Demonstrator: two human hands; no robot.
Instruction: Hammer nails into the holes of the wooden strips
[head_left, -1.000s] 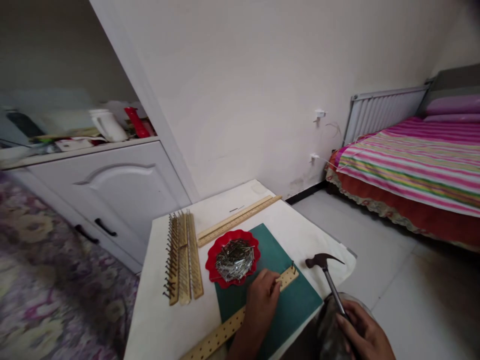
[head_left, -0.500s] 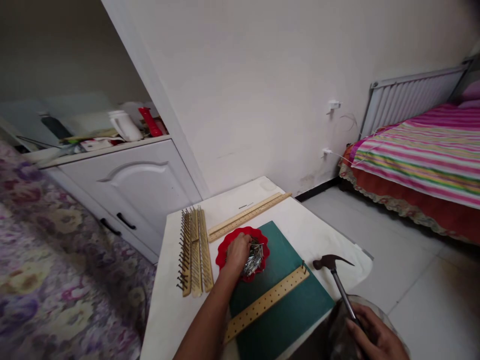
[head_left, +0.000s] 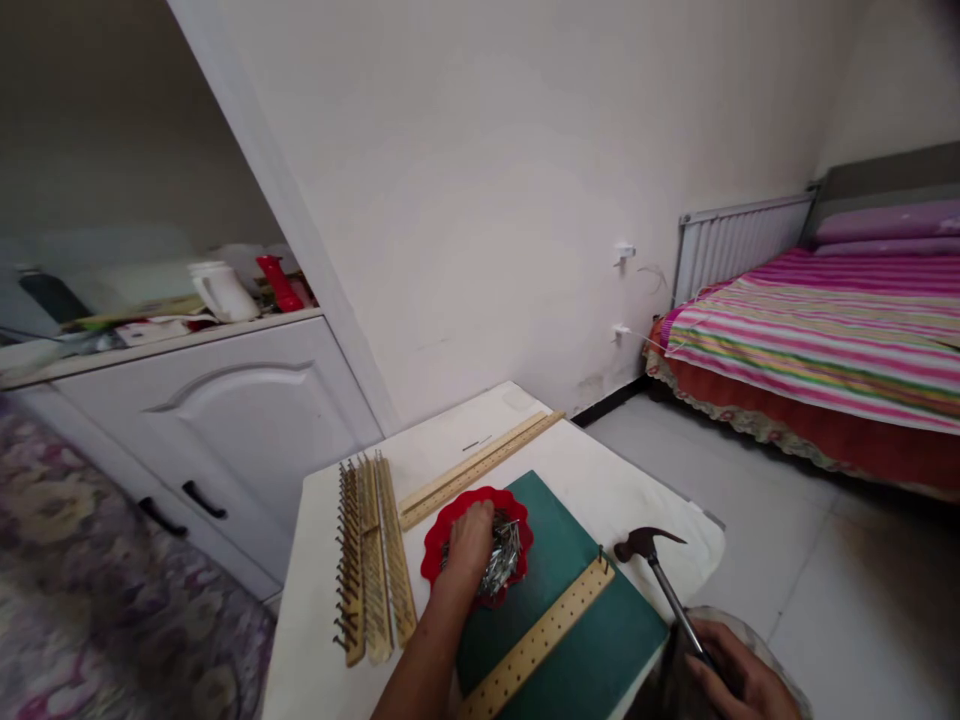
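My left hand (head_left: 471,541) reaches into a red scalloped dish (head_left: 439,530) full of small metal nails (head_left: 506,553), fingers curled down among them. My right hand (head_left: 739,682) grips the handle of a claw hammer (head_left: 651,556) at the lower right, its head hovering above the table's right edge. A wooden strip with a row of holes (head_left: 541,636) lies diagonally on a green mat (head_left: 600,640), one nail standing at its far end.
Several wooden strips studded with nails (head_left: 371,560) lie left of the dish, and two plain strips (head_left: 480,465) lie behind it on the white table (head_left: 600,480). A white cabinet (head_left: 217,420) stands at left; a striped bed (head_left: 817,340) at right.
My left hand left the holed strip and went into the red dish of nails, where it stays. The hammer in my right hand has hardly moved. The camera view shifted.
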